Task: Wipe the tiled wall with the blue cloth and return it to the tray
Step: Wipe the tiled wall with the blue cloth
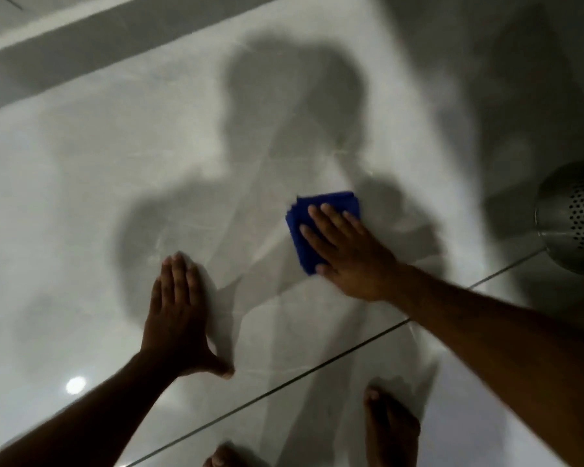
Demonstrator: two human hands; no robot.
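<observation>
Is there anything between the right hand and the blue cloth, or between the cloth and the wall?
Nothing visible. The right hand lies flat on the cloth, pressing it against the wall. The left hand rests bare on the tile, apart from the cloth. The tray is out of view.

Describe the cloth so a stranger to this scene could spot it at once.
Start from the pale glossy tiled wall that fills the view, with a perforated metal shower head at its right edge. Left of the shower head, the right hand presses flat against the wall. Under its fingers is the blue cloth, folded into a pad, the only strongly coloured thing on the grey tiles.
</observation>
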